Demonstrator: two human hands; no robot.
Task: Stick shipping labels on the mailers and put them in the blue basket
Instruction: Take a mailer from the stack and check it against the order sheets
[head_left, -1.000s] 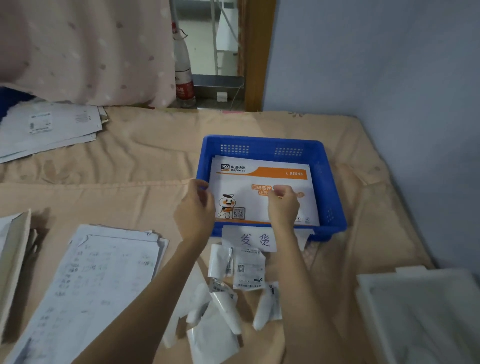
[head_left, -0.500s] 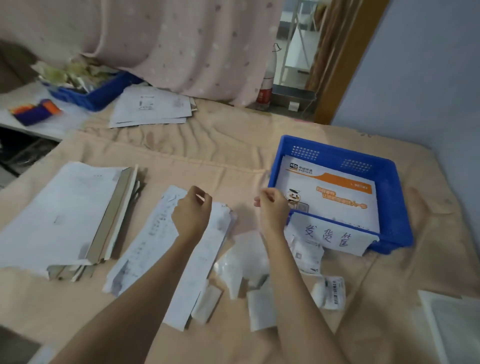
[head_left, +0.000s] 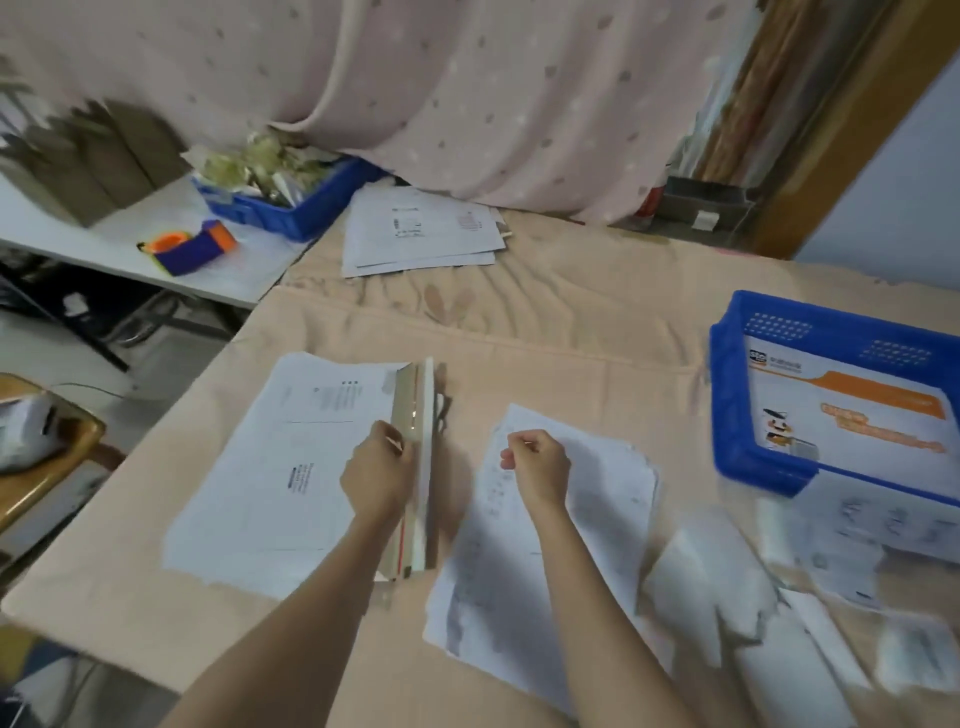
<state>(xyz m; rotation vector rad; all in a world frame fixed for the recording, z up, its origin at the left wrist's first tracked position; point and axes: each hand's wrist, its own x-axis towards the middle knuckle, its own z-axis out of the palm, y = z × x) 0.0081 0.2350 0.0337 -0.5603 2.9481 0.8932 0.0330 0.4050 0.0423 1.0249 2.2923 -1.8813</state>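
A peach cloth covers the counter (head_left: 545, 312), with a dotted pink curtain (head_left: 467, 93) behind and the blue basket (head_left: 727, 415) at the right edge, one orange-printed mailer (head_left: 852, 415) already lying inside it. The left hand (head_left: 376, 475) has its grip curled on the right edge of the stack of mailers (head_left: 291, 467), while the right hand (head_left: 537, 465) hangs loosely clenched, holding nothing visible, above the sheet of shipping labels (head_left: 561, 525). In my judgement the next mailer is being fetched: lift only the top one at its edge (the stack looks thick and could slide), then lay it flat near the labels.
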